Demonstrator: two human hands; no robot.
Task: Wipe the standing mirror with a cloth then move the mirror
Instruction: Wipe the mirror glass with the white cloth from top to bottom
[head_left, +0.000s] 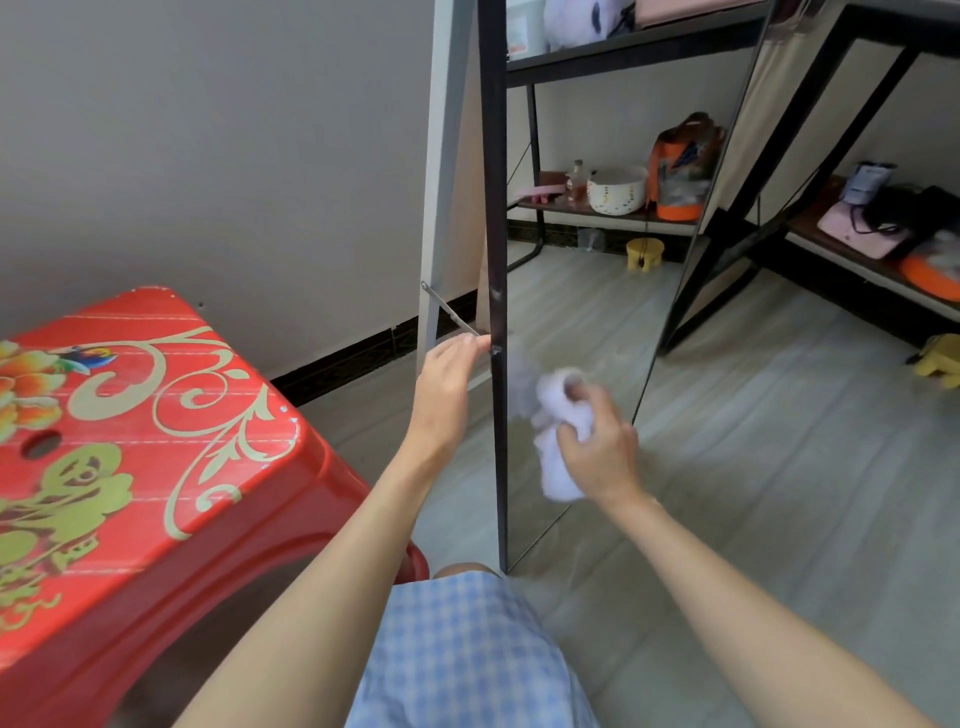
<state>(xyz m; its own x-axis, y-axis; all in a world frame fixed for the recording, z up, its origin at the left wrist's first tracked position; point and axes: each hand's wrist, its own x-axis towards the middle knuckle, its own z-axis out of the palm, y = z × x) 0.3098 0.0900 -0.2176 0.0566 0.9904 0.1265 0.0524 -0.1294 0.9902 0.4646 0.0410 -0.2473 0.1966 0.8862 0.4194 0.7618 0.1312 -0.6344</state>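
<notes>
Left hand (451, 370) holds black-framed standing mirror (597, 291) by its edge; right hand (597, 441) grips bunched white cloth (558, 415) against glass.

Soft, even daylight — no hard shadows; the crumpled white cloth (558, 431) is motion-blurred, and frame edges bow.

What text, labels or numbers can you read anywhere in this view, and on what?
None can be read.
Red stool: flower and scroll patterns only, no words.
White container on the top shelf: an orange label, too blurred to read.
Mirror, cloth: no text.
</notes>
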